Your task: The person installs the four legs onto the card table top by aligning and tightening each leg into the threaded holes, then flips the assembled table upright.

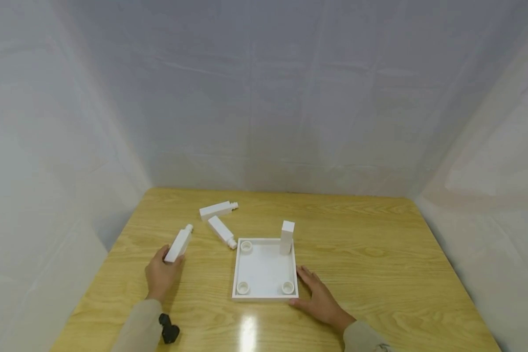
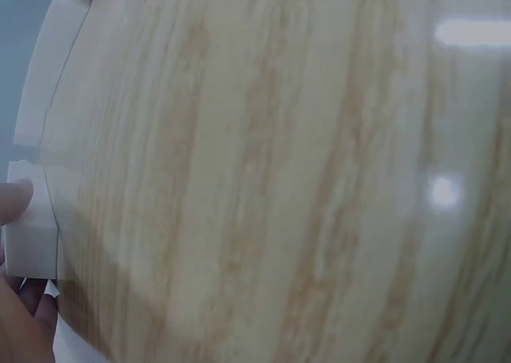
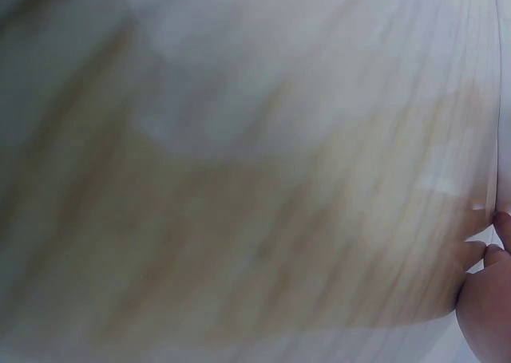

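My left hand (image 1: 162, 276) grips the near end of a white square leg with a narrow round peg (image 1: 179, 244). The peg points away from me. In the left wrist view, thumb and fingers hold this leg (image 2: 30, 247) at the left edge. A shallow white square tabletop with a raised rim (image 1: 266, 297) lies at centre, its inner side up. One leg (image 1: 287, 237) stands upright at its far right corner; round sockets (image 1: 243, 288) sit at the other corners. My right hand (image 1: 320, 300) touches the tabletop's near right corner, fingers extended along the right side, thumb by the front edge.
Two more white legs lie on the wooden table (image 1: 378, 254) behind and left of the tabletop: one farther back (image 1: 215, 210), one slanted (image 1: 221, 230) with its peg by the rim. A small black object (image 1: 169, 330) is beside the left sleeve. Pale sheeting (image 1: 264, 98) encloses the table.
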Motion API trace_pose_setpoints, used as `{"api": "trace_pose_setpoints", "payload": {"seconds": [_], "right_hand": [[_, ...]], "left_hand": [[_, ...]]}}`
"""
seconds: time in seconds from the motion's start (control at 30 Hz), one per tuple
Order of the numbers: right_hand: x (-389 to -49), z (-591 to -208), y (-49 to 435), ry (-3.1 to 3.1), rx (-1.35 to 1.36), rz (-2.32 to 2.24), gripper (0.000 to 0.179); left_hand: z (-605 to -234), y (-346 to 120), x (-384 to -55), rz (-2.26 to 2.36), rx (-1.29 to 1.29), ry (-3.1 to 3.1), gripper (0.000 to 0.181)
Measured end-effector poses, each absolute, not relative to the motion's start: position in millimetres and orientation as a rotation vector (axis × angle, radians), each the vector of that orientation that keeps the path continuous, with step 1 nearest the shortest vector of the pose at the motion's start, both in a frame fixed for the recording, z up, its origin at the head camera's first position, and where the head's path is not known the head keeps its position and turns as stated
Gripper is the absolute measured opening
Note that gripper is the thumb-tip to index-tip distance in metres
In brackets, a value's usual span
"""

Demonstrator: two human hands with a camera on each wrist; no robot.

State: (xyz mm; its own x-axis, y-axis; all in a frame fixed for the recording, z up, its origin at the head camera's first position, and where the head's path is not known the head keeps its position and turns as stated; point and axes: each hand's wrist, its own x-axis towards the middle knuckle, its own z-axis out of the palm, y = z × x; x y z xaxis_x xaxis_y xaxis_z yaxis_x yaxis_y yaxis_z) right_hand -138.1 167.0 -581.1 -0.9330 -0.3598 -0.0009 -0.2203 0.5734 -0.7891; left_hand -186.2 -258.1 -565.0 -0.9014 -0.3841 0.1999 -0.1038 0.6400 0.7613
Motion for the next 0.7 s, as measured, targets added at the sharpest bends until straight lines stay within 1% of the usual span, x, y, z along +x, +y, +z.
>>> {"api": "trace_pose_setpoints", "payload": {"seconds": [0.13, 0.27, 0.5, 0.7], "right_hand": [[-138.2, -581.7, 166.7, 2.652, -0.499, -1.29, 0.092], [-137.7, -581.1, 166.3, 2.654, -0.495, -1.293, 0.091], [-137.3, -579.5, 165.7, 2.648, -0.478, -1.294, 0.091], [-137.3, -579.0, 165.5, 2.653, -0.472, -1.288, 0.091]], "left_hand": [[-563.2, -257.6, -185.7, -1.118, 0.4, -2.511, 0.046], [-560.9, -257.3, -184.8, -1.1, 0.405, -2.512, 0.042], [-558.2, -257.0, -184.5, -1.11, 0.418, -2.512, 0.04], [-558.2, -257.6, -185.2, -1.111, 0.458, -2.529, 0.042]]}}
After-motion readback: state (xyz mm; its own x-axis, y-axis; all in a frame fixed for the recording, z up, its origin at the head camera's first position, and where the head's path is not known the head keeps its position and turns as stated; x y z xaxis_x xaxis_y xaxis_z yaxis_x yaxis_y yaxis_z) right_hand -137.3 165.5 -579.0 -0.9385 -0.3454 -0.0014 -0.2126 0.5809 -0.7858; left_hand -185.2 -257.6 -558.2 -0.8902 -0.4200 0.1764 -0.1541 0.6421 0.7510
